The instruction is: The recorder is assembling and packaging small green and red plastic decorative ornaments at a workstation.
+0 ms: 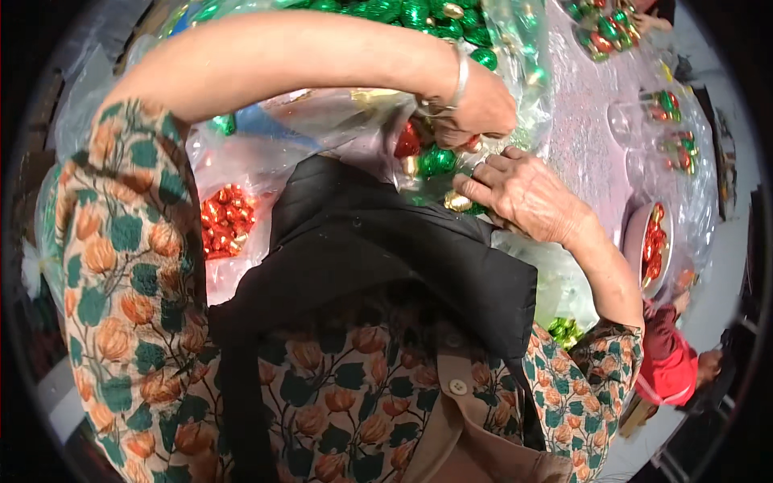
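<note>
We see a table (588, 121) under a glittery lilac cloth; beyond it at right, pale floor (725, 266); even light.

pink table (592, 121), candy bags (322, 129), bowls (636, 241)

two hands (523, 193), one bracelet (459, 80), many foil sweets (225, 217)

Clear plastic bags (266, 129) of foil-wrapped sweets (228, 219)
</note>
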A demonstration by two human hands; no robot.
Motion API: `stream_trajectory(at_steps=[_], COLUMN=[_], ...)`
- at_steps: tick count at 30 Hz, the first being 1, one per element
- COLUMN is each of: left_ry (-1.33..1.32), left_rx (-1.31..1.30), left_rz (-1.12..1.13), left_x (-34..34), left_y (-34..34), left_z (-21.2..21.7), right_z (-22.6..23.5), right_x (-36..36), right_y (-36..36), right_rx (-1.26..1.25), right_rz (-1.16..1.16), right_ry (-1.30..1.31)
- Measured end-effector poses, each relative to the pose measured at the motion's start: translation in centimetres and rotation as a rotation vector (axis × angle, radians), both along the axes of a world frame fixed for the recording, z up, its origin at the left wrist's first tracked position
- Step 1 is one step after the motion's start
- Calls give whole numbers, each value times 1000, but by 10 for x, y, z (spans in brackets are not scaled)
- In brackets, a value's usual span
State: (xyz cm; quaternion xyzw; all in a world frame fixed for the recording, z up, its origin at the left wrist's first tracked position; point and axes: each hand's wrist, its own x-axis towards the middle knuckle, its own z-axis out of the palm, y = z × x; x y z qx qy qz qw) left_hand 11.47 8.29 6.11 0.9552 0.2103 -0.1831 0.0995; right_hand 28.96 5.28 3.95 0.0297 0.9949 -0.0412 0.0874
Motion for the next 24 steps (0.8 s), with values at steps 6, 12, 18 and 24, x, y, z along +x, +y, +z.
stream_trajectory(at_steps=[6, 12, 18, 24], left_ry=[-130, -401, -439, -722], left_rx=[27, 497, 272, 50], left_rz=[-144, -318, 110, 515], left_x=[7, -14, -24, -18], left_y=[14, 17, 13, 33], left_z=[-52, -91, -85, -112], right_z=[-14, -10, 10, 20], right_x=[-2, 7, 22, 15], right_y=[0, 4, 6, 36], right_rx=[51, -65, -620, -679], right_rz=[127, 11, -263, -765], right_ry=[34, 17, 214, 828])
